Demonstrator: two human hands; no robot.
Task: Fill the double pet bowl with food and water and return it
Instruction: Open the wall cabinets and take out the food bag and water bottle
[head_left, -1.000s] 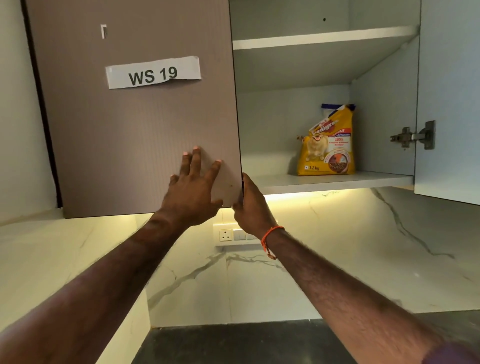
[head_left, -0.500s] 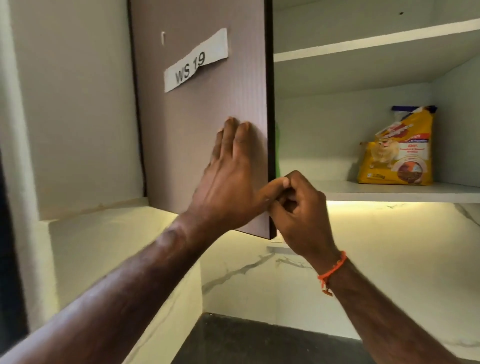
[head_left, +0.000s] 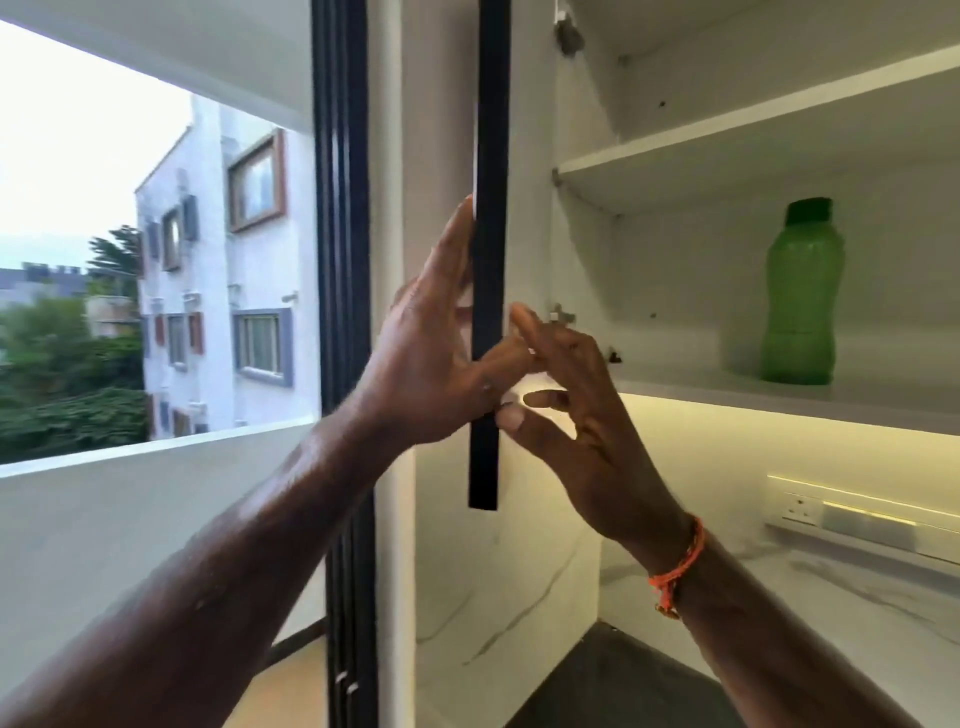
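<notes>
The upper cabinet's door stands swung out, so I see only its dark edge. My left hand lies along the door's outer face, its thumb hooked across the edge. My right hand, with an orange wrist thread, is just right of the edge on the door's inner side; its fingers are spread and hold nothing. A green water bottle with a dark cap stands upright on the lower shelf, well right of both hands. The pet bowl and the food bag are out of view.
The upper shelf is bare. A lit strip glows under the cabinet above a wall socket on the marble backsplash. The dark counter lies below. A black window frame rises left of the door.
The door has swung from nearly shut to edge-on. My view has turned left: the yellow food bag has left the frame, and the green bottle and window have come in. My right hand has opened.
</notes>
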